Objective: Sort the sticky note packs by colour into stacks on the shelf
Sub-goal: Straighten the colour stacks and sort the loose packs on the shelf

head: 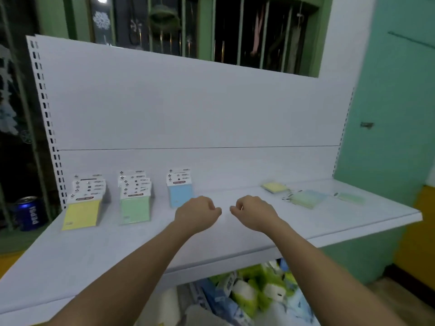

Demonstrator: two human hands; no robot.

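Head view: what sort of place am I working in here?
Probably a small shop or stockroom: a white retail shelf with a slotted upright, carded sticky note packs stacked like stock, and packaged goods underneath.

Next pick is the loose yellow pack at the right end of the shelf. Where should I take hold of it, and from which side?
The yellow pack lies flat on the shelf, nothing on top. Probably best reached from above with the right hand, pinching two opposite edges. Its near-right corner sits close to the pale green pack, so grip the left and far edges.
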